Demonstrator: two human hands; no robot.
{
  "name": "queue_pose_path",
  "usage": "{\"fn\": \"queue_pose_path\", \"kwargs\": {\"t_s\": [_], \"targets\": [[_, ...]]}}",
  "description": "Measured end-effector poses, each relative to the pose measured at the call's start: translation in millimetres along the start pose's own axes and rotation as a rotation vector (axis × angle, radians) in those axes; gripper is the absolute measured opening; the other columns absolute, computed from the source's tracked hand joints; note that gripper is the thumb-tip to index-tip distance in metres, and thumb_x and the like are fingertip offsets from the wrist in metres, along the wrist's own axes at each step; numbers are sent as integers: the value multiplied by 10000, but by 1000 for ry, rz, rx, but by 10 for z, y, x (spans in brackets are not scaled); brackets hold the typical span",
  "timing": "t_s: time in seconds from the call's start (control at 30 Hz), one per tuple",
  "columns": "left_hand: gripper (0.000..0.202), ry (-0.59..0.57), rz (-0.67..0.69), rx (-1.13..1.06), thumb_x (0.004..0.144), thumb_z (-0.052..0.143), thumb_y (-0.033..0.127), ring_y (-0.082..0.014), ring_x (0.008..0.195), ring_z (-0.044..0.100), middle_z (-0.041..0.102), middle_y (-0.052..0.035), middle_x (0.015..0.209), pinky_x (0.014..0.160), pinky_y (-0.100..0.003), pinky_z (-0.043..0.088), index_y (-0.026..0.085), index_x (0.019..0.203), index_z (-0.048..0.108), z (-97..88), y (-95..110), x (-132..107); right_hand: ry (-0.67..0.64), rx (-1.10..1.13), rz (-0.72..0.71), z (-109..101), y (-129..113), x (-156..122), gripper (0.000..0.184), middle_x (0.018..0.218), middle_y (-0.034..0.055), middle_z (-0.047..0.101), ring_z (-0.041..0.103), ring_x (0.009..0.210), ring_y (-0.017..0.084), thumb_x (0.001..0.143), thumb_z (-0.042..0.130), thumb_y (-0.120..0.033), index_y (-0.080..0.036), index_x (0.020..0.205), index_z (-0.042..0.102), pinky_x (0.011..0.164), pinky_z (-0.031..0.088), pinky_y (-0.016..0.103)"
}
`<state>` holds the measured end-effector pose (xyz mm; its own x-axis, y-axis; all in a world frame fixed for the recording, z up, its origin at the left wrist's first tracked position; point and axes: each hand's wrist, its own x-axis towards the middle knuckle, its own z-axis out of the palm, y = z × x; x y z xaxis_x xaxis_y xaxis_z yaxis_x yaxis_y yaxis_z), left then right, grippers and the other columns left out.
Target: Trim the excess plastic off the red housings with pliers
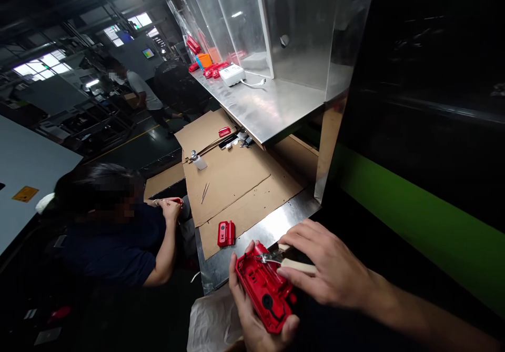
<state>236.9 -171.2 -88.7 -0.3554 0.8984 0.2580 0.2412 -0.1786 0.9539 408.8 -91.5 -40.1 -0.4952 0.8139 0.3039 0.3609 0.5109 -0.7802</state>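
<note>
My left hand [256, 323] grips a red plastic housing [265, 291] from below, its hollow inner side facing up. My right hand [327, 268] pinches a small cutting tool [286, 261] with a pale handle; its metal tip rests on the housing's upper edge. Both hands hover just past the near edge of a metal workbench [252, 236]. Another red plastic part [226, 233] lies on the cardboard sheet [236, 183] a little ahead of my left hand.
A seated person in a dark shirt [118, 236] works at the left, holding a red part. Tweezers [204, 192], a small bottle [197, 160] and more parts lie on the cardboard. A metal shelf [272, 104] holds a white box and red parts. A white bag [213, 320] hangs below.
</note>
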Motion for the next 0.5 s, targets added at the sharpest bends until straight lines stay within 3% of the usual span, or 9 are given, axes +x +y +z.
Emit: {"fn": "queue_pose_path", "kwargs": {"t_s": [0.07, 0.13, 0.5], "targets": [[1173, 17, 5, -128, 695, 854, 607, -270, 1362, 551, 521, -162, 1489, 1099, -273, 492, 206, 1591, 212, 53, 39, -18, -28, -77, 31, 27, -21, 65, 296, 1056, 74, 673, 552, 972, 262, 948, 643, -407, -161, 1110, 669, 871, 442, 447], [1117, 53, 10, -174, 710, 877, 535, -242, 1369, 548, 542, -150, 1478, 1105, -207, 459, 211, 1582, 257, 87, 51, -20, -66, -117, 55, 51, -34, 105, 298, 1032, 74, 668, 554, 956, 261, 952, 633, -420, -163, 1094, 679, 858, 444, 445], [1135, 91, -30, -142, 684, 909, 433, -265, 1346, 570, 500, -183, 1509, 1083, -251, 496, 213, 1584, 252, 151, 8, -80, -170, -135, 94, 71, -84, 154, 332, 1017, 65, 667, 557, 960, 250, 943, 639, -461, -171, 1089, 710, 860, 435, 424]]}}
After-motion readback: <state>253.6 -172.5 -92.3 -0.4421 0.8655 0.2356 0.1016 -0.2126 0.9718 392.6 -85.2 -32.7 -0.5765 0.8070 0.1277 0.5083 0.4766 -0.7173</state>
